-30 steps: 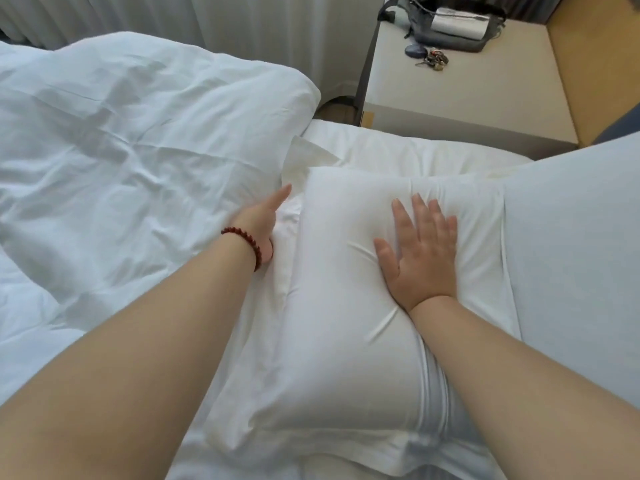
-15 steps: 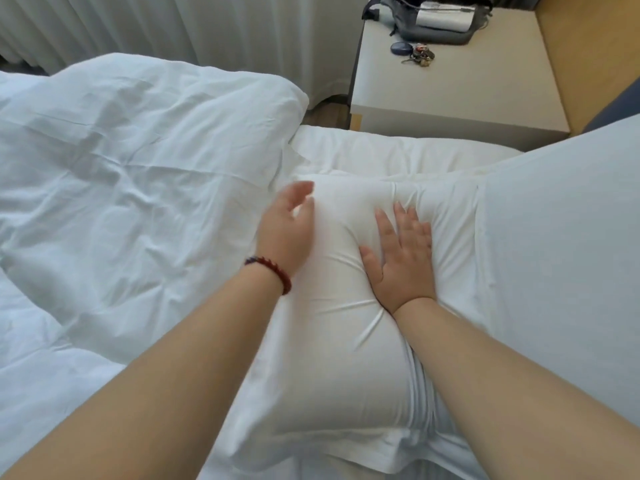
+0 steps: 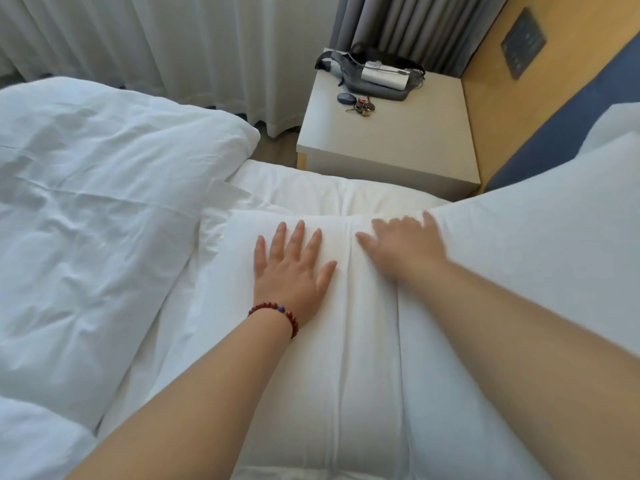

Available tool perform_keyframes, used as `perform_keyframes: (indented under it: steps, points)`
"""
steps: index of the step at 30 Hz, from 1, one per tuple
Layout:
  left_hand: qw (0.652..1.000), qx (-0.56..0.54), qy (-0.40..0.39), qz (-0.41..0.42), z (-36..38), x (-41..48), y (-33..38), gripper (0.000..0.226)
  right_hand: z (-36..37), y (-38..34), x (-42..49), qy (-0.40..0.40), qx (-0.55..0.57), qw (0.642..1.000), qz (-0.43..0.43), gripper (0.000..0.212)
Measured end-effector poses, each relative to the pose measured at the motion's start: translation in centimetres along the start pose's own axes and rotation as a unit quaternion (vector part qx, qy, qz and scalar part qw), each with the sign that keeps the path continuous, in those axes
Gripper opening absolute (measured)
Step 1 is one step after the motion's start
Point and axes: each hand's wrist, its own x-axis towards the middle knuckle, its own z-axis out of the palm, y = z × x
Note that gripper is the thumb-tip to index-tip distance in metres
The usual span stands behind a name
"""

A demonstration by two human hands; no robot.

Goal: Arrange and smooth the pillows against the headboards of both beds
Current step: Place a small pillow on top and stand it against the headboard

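Observation:
A white pillow (image 3: 346, 368) lies lengthwise in front of me on the bed. My left hand (image 3: 289, 268), with a red bead bracelet on the wrist, rests flat on its far end, fingers spread. My right hand (image 3: 405, 247) is also flat on the pillow's far right corner, blurred by motion. A second white pillow (image 3: 540, 258) leans at the right against the blue headboard (image 3: 561, 133). Another pillow (image 3: 332, 192) lies flat beyond the hands.
A rumpled white duvet (image 3: 104, 209) covers the bed to the left. A cream nightstand (image 3: 391, 140) stands beyond the bed, holding a grey bag (image 3: 374, 77) and keys (image 3: 356, 103). White and grey curtains hang behind; a wooden wall panel with a switch plate (image 3: 523, 43) is at right.
My left hand moved from the pillow's left side onto its top and lies flat. My right hand slid further up and right. The view lifted, showing more of the nightstand.

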Motion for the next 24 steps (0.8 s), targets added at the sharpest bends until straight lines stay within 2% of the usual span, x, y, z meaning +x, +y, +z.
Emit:
perform_keyframes:
  steps: [3, 6, 9, 18, 24]
  points:
    - [1.000, 0.007, 0.006, 0.005, 1.0, 0.0, 1.0, 0.063, 2.8, 0.0, -0.9, 0.034, 0.030, 0.999, 0.005, 0.077]
    - [1.000, 0.007, -0.001, 0.015, 1.9, 0.3, 3.0, 0.061, 4.0, 3.3, -1.4, 0.025, 0.074, 0.995, 0.064, 0.080]
    - [1.000, 0.015, 0.001, 0.013, 2.5, 0.8, 3.4, 0.061, 4.8, 4.1, -1.5, 0.023, 0.118, 0.990, 0.068, 0.076]
    - [0.999, 0.028, -0.041, 0.020, 2.2, 1.0, 2.7, 0.061, 5.9, 2.9, -2.1, 0.023, 0.184, 0.980, 0.075, 0.075]
    - [0.997, -0.045, -0.053, 0.026, -1.2, -3.2, 2.8, 0.057, 5.4, -0.9, -7.3, 0.092, 0.249, 0.961, 0.081, 0.075]
